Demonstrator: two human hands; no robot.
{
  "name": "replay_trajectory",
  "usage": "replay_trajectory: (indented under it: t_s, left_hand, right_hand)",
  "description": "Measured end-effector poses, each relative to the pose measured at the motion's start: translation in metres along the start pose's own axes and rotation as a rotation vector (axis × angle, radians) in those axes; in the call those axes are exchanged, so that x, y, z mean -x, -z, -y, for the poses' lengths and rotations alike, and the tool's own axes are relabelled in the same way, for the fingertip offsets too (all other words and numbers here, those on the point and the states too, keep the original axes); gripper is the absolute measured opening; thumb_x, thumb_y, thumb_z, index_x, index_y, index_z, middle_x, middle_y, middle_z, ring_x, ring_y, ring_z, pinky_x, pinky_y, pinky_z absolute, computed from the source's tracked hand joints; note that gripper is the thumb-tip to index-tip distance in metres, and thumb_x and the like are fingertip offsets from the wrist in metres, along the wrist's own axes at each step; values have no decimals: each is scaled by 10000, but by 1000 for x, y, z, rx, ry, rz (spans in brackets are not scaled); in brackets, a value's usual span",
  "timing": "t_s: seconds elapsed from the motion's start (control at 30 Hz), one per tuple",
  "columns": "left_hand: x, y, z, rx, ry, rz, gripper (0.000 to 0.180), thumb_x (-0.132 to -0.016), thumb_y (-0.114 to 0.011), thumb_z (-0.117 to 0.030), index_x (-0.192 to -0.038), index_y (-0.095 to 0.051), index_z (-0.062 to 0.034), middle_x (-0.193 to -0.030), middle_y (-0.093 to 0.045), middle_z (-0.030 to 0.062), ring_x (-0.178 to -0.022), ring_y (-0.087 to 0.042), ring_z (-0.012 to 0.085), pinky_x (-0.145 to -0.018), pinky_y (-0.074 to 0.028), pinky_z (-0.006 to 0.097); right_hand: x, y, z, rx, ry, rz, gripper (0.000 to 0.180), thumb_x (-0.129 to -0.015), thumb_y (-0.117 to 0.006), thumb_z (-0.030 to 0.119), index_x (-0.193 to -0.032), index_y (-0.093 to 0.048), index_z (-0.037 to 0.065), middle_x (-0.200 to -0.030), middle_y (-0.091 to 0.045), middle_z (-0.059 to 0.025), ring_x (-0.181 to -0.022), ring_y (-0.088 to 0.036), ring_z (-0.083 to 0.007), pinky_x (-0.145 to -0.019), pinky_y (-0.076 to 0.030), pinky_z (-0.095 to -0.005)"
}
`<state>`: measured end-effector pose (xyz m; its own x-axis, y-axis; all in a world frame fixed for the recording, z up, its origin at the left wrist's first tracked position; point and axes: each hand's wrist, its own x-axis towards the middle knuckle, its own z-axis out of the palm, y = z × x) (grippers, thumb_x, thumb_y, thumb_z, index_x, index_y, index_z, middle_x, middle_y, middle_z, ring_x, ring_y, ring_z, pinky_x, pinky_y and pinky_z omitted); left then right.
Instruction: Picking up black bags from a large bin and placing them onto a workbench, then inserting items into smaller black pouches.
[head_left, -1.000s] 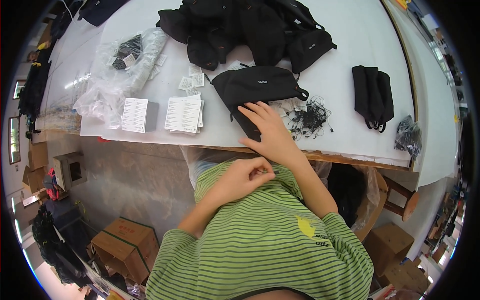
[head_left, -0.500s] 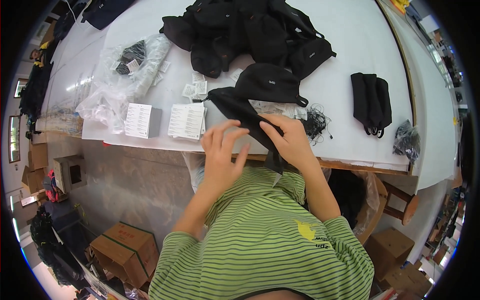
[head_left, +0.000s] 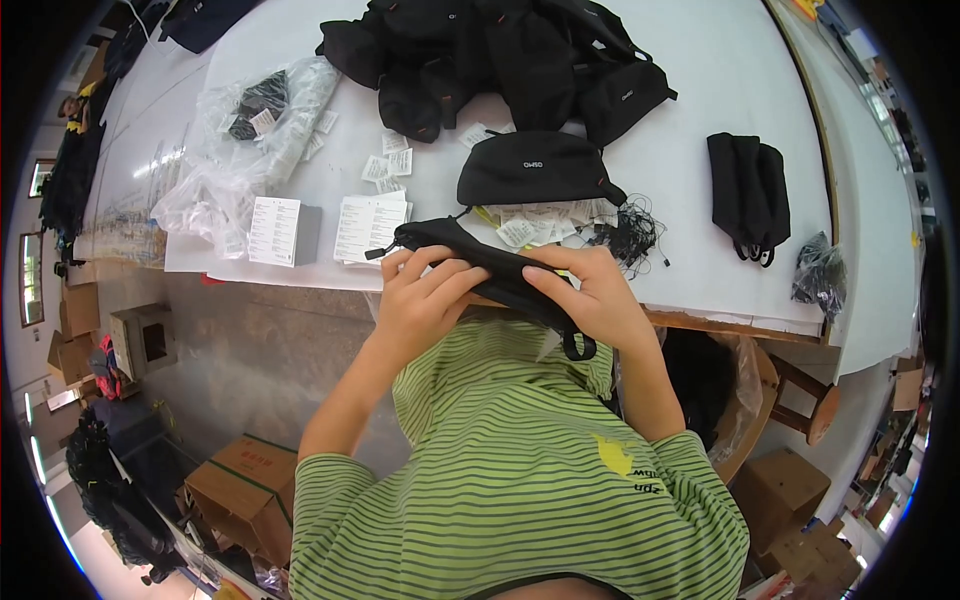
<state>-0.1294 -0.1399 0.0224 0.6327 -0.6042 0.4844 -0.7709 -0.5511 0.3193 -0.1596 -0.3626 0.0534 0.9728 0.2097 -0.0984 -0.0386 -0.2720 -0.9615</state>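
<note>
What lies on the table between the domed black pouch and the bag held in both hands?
Loose white paper tags lie between the domed black pouch and the held black bag, in the head view.

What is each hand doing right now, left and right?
Left hand: closed on the near end of the black pouch, held at the table edge.
Right hand: closed on the same black pouch, fingers over its top.

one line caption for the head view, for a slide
Both hands, left and right, grip a black pouch at a white table's edge.
</note>
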Motion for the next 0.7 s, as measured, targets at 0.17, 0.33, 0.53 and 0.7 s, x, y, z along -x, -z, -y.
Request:
replay_trajectory:
  t_s: [0.17, 0.33, 0.53, 0.7]
  left_hand:
    - [-4, -2, -3, 86, 77, -8, 313, -584, -716, -50, -886, -666, -118, -855, -638, -19, -879, -589, 190, -808, -349, 331]
    - [-2, -4, 4, 152, 80, 33, 313, -572, -715, -29, -873, -657, -93, -833, -630, 3, -870, -587, 200, -784, -377, 334]
    - [-2, -5, 6, 114, 18, 12, 307, -568, -703, -14, -865, -658, -83, -808, -622, 24, -859, -591, 205, -774, -393, 337]
    - [3, -14, 12, 287, 239, 135, 220, -646, -703, -1, -843, -607, -28, -964, -631, 93, -918, -591, 277, -776, -454, 383]
  right_hand:
    - [-3, -3, -7, 43, 28, -18, 238, -873, -594, 174, -1018, -659, -3, -804, -674, -160, -645, -637, -238, -620, -484, -287]
    - [-4, -6, -7, 69, 12, -1, 236, -874, -590, 180, -1008, -659, -1, -780, -666, -160, -631, -630, -243, -610, -481, -288]
    - [-13, -9, -16, 58, -5, 31, 234, -893, -575, 177, -1009, -653, -11, -799, -668, -132, -676, -620, -195, -664, -480, -281]
    - [-20, -15, -39, -149, -10, -14, 274, -936, -533, 177, -1144, -614, 18, -1033, -661, -83, -928, -603, -150, -855, -450, -282]
